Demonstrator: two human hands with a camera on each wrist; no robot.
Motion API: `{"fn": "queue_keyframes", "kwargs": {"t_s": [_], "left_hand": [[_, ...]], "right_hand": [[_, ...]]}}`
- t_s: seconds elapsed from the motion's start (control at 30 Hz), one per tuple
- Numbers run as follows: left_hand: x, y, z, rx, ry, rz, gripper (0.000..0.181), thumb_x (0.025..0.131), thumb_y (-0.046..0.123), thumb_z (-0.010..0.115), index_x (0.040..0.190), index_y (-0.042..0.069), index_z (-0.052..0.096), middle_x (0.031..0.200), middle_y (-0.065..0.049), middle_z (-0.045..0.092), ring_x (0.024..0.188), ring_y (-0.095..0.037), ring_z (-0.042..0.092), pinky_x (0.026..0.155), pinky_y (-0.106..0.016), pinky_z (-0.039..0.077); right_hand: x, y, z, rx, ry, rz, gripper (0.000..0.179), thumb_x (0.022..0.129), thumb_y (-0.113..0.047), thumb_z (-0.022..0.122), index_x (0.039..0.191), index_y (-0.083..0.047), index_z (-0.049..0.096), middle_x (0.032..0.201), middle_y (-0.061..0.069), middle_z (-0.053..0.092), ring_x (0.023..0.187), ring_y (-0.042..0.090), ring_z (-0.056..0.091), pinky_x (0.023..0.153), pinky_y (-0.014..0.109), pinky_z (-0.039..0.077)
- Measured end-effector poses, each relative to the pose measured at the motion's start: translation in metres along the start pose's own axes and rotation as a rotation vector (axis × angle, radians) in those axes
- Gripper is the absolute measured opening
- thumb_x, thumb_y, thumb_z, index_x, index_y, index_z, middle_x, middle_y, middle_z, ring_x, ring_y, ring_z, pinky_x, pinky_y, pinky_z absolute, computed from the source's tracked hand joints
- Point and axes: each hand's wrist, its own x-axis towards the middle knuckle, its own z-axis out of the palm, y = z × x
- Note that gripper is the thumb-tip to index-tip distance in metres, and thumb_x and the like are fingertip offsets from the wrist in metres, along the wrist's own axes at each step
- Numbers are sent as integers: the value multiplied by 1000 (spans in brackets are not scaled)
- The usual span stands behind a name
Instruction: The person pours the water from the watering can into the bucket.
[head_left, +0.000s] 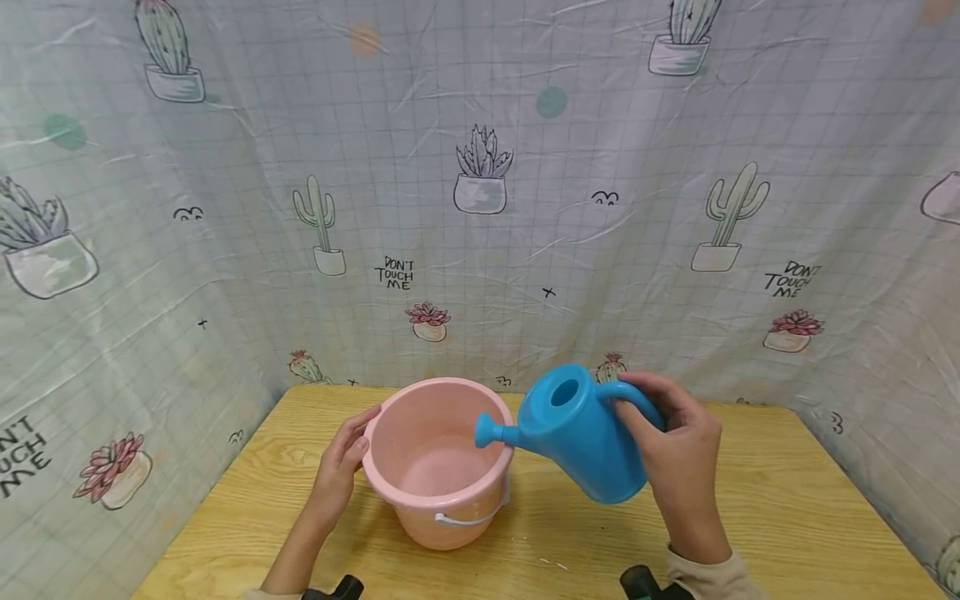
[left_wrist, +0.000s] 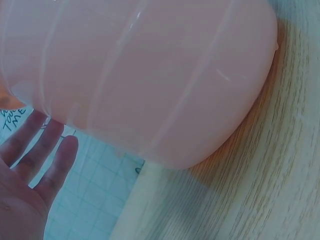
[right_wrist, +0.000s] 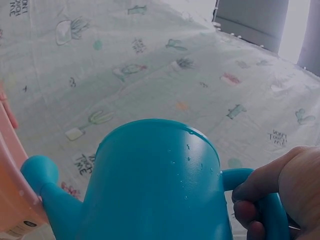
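Observation:
A pink plastic bucket point(head_left: 442, 500) stands upright on the table, its white handle point(head_left: 472, 521) hanging down at the front. My left hand point(head_left: 341, 462) rests against the bucket's left side at the rim; in the left wrist view its fingers point(left_wrist: 45, 145) lie fairly straight along the wall. With my right hand point(head_left: 682, 450) I grip the loop handle of a blue watering can point(head_left: 588, 442), fingers curled round it. Held above the table, the can tilts left, and its round spout head point(head_left: 489, 431) reaches over the bucket's right rim. Droplets dot the can's side point(right_wrist: 187, 155).
The wood-grain table point(head_left: 750, 500) extends to both sides, with small wet marks point(head_left: 553, 564) in front of the bucket. A cactus-printed sheet point(head_left: 480, 250) hangs behind the table and along both sides. Dark camera mounts point(head_left: 641, 582) show at the lower edge.

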Motion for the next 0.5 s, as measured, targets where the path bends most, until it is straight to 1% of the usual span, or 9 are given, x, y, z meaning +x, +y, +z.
{"fn": "queue_keyframes", "kwargs": {"t_s": [0.1, 0.23, 0.33, 0.5], "left_hand": [[0, 0, 0, -1, 3, -3, 43, 101, 5, 33, 144, 5, 43, 139, 7, 54, 120, -1, 55, 86, -22, 51], [1, 0, 1, -4, 3, -1, 43, 101, 5, 33, 143, 5, 43, 138, 6, 55, 119, -2, 56, 85, -23, 52], [1, 1, 1, -4, -1, 0, 43, 101, 5, 33, 144, 5, 43, 138, 4, 55, 119, -2, 56, 84, -24, 52], [1, 1, 1, -5, 6, -5, 43, 101, 5, 34, 143, 5, 43, 137, 6, 55, 118, -2, 56, 84, -23, 52]], "right_hand": [[0, 0, 0, -4, -1, 6, 26, 85, -2, 71, 111, -8, 71, 96, -16, 70, 92, 3, 67, 82, 14, 50], [0, 0, 0, -6, -1, 11, 26, 85, -3, 70, 111, -10, 71, 98, -15, 70, 93, 4, 67, 82, 14, 50], [-1, -1, 0, -11, 2, 11, 26, 85, -3, 70, 111, -9, 71, 98, -15, 70, 93, 4, 67, 82, 14, 50], [-1, -1, 0, -10, 1, 13, 26, 85, -3, 71, 110, -9, 71, 97, -15, 70, 92, 4, 67, 82, 14, 51]]}}
